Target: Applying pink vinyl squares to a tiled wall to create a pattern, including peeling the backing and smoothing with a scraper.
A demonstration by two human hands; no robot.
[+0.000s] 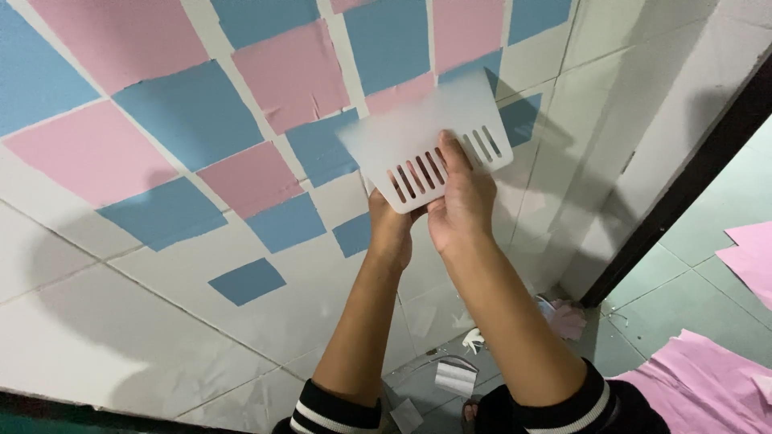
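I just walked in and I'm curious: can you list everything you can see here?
scraper: one, translucent white plastic with slots, held against the wall by both hands
pink squares: several, pink, stuck on the wall
blue squares: several, blue, alternating with the pink ones
tiled wall: one, white, left and centre
door frame: one, dark, right
pink sheets: a few, pink, on the floor at right
paper scraps: several, white, on the floor below
left hand: one, under the scraper
right hand: one, fingers on the slotted edge
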